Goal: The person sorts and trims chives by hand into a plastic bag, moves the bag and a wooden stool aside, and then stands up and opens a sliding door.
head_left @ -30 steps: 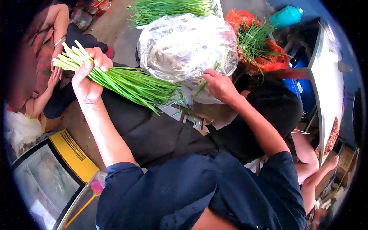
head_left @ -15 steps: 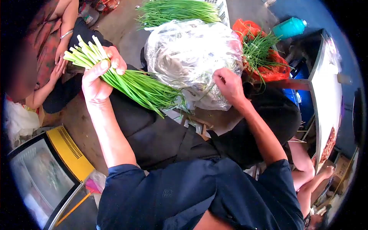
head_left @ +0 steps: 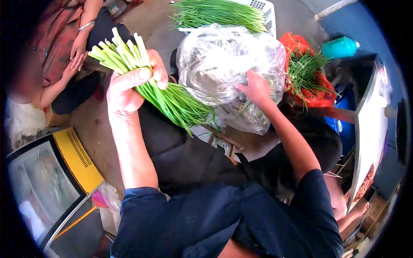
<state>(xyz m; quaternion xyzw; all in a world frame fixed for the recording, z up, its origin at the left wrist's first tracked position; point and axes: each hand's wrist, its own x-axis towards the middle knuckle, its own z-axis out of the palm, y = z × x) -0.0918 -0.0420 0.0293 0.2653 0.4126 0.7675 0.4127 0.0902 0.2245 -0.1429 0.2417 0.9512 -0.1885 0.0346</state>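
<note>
My left hand is wrapped round a thick bunch of garlic chives. Their pale cut ends point up and left, and the thin green leaves hang down to the right over my dark trousers. Over a clear plastic bag is my right hand, thumb and forefinger parted, with nothing visible between them. The fingertips are at the bag's right part; whether they touch the plastic I cannot tell. Inside the crumpled bag, the contents are blurred by glare.
Behind the bag, more chives lie in a white plastic basket. A red net bag with loose greens and a teal bottle are at right. Another person sits at left, above a yellow-framed glass case.
My right hand has shifted slightly up over the plastic bag, and its thumb and forefinger have parted. The bunch stays in my left hand. The whole view has shifted a little.
</note>
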